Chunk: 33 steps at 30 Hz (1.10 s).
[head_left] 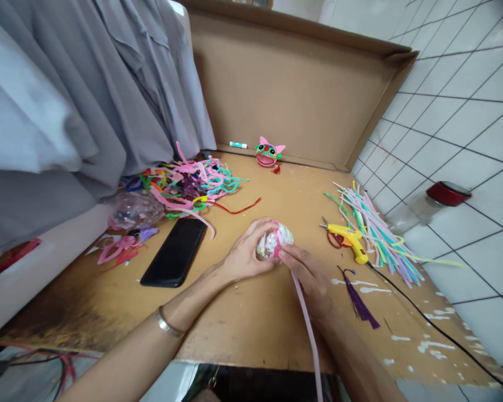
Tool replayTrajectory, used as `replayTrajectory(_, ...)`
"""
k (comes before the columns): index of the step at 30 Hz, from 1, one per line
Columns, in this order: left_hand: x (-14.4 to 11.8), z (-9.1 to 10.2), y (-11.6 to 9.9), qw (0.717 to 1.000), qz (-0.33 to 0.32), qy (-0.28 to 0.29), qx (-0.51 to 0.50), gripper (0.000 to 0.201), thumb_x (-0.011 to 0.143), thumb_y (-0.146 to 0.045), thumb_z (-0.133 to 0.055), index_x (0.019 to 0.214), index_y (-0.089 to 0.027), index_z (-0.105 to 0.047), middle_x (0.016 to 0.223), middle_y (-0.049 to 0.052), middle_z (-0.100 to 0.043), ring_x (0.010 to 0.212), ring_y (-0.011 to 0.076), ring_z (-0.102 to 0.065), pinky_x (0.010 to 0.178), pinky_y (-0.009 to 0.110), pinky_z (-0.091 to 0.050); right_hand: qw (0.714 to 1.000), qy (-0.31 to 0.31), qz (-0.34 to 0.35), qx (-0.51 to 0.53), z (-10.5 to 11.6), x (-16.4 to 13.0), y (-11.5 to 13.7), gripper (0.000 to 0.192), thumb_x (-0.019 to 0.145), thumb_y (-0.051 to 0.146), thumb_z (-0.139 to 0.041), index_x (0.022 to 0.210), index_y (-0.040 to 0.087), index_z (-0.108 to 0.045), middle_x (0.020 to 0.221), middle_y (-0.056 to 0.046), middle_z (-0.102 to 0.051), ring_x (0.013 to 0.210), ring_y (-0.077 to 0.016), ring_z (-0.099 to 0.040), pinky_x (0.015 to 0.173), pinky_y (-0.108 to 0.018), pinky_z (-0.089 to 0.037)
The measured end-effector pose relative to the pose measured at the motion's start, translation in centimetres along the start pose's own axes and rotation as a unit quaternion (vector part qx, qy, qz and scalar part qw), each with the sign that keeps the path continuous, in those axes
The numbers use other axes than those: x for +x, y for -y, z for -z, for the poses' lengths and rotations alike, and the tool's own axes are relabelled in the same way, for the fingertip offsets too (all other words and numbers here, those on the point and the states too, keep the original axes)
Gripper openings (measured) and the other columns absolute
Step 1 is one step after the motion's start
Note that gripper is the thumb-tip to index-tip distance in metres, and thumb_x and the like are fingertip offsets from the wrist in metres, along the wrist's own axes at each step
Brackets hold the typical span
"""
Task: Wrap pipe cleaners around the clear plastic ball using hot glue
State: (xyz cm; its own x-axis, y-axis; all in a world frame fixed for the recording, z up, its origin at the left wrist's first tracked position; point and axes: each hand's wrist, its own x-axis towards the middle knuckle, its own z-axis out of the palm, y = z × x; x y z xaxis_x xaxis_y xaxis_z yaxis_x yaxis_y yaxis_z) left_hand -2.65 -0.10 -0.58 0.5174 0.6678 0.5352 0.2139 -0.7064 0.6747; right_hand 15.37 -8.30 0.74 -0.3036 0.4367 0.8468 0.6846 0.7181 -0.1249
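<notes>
Near the middle of the table, my left hand (249,251) is curled around a small rounded craft piece (284,233), whitish with a pink band. My right hand (308,273) pinches a pale pink pipe cleaner (305,312) against the near side of that piece. The loose end of the pipe cleaner hangs down past the table's front edge. Where its upper end meets the piece is hidden by my right fingers. To the right of my hands lie a yellow glue gun (347,234) and a purple tassel (360,301).
A tangle of coloured pipe cleaners (193,181) and a black phone (174,254) lie left. Straight pipe cleaners (381,229) and a red-lidded jar (433,204) are right. At the back, a lion-head ornament (267,153) and glue stick (238,144) stand before a cardboard panel (293,84).
</notes>
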Motion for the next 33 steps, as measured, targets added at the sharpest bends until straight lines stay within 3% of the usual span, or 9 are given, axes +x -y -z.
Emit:
replayTrajectory(12,0.12,0.23,-0.31,0.999,-0.006,0.004,0.044,0.060,0.074,-0.028,-0.070,0.130,-0.022,-0.049,0.138,0.015,-0.053,0.135,0.0315,-0.047,0.112,0.052,-0.039,1.000,-0.004,0.020,-0.019,-0.20,0.05,-0.23,0.044,0.094,0.008,-0.051,0.137,0.020,-0.055,0.116,-0.014,-0.073,0.111,-0.0212,-0.069,0.092,-0.037,-0.061)
replayTrajectory(15,0.05,0.16,-0.21,0.999,-0.010,0.007,0.036,0.060,0.076,-0.029,-0.070,0.131,-0.020,-0.048,0.140,0.018,-0.050,0.135,0.0317,-0.047,0.112,0.051,-0.040,0.999,-0.026,0.028,-0.028,-0.29,0.20,-0.15,0.043,0.094,0.009,-0.052,0.135,0.020,-0.056,0.114,-0.014,-0.073,0.109,-0.0215,-0.070,0.091,-0.037,-0.062)
replayTrajectory(22,-0.06,0.22,-0.21,0.999,-0.005,0.014,0.034,0.063,0.075,-0.028,-0.071,0.133,-0.021,-0.048,0.145,0.018,-0.044,0.140,0.0336,-0.040,0.112,0.052,-0.038,1.000,-0.004,0.017,-0.016,0.13,0.57,0.19,0.041,0.094,0.009,-0.052,0.133,0.019,-0.058,0.114,-0.013,-0.073,0.109,-0.0209,-0.070,0.092,-0.036,-0.061)
replayTrajectory(33,0.14,0.23,-0.38,0.999,-0.035,0.004,0.036,0.058,0.077,-0.030,-0.066,0.131,-0.020,-0.047,0.136,0.016,-0.055,0.131,0.0312,-0.050,0.110,0.051,-0.042,1.000,0.002,0.007,-0.011,-0.30,0.25,0.15,0.036,0.095,0.011,-0.052,0.129,0.019,-0.059,0.114,-0.013,-0.073,0.110,-0.0211,-0.069,0.094,-0.038,-0.060)
